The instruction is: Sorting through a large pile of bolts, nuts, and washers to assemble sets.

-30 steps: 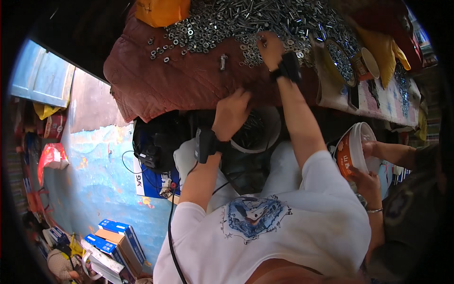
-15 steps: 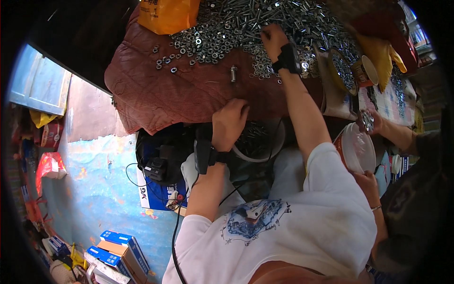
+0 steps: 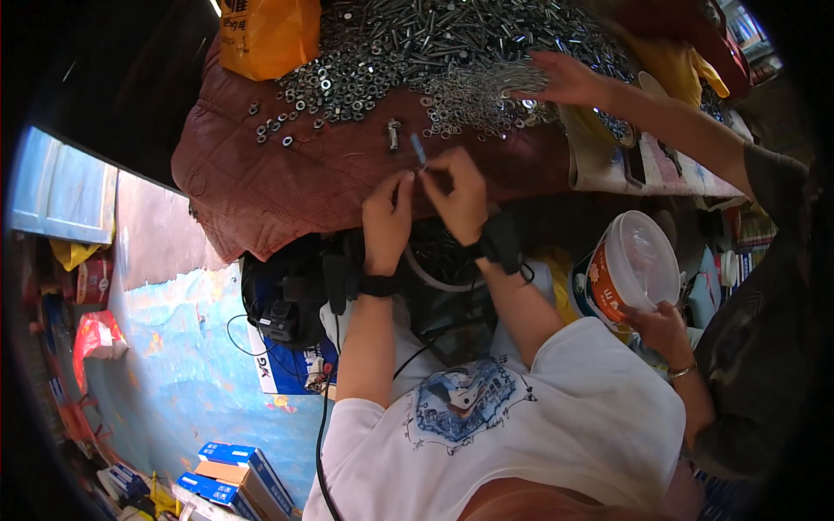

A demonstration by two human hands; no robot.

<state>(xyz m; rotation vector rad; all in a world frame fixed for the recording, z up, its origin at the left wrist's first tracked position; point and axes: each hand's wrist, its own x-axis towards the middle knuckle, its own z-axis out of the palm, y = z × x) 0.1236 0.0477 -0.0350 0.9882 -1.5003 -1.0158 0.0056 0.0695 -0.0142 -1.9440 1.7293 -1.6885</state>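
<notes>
Over the front of the red-brown quilted cloth [image 3: 287, 187], my two hands meet at the fingertips. My right hand [image 3: 459, 193] is closed around a slim, shiny bolt [image 3: 418, 149], blurred by motion, its shank pointing up and away. My left hand [image 3: 387, 217] is pinched against the bolt's lower end; whatever sits between its fingers is too small to make out. Just beyond, another bolt [image 3: 393, 135] lies alone on the cloth. Farther back are piles of loose nuts [image 3: 334, 91], ring washers [image 3: 460, 97] and bolts [image 3: 452, 30].
From the right, another person's hand [image 3: 569, 80] reaches over the washers; their other hand [image 3: 660, 330] grips a white-rimmed plastic bucket [image 3: 647, 260]. An orange bag [image 3: 269, 39] stands back left. Below the cloth sits a tub [image 3: 447, 278] of dark parts. Blue boxes [image 3: 234, 478] stand lower left.
My right hand has come back from the washers to meet my left hand, now with a bolt. The other person's hand has moved onto the washer pile, and their bucket has shifted left.
</notes>
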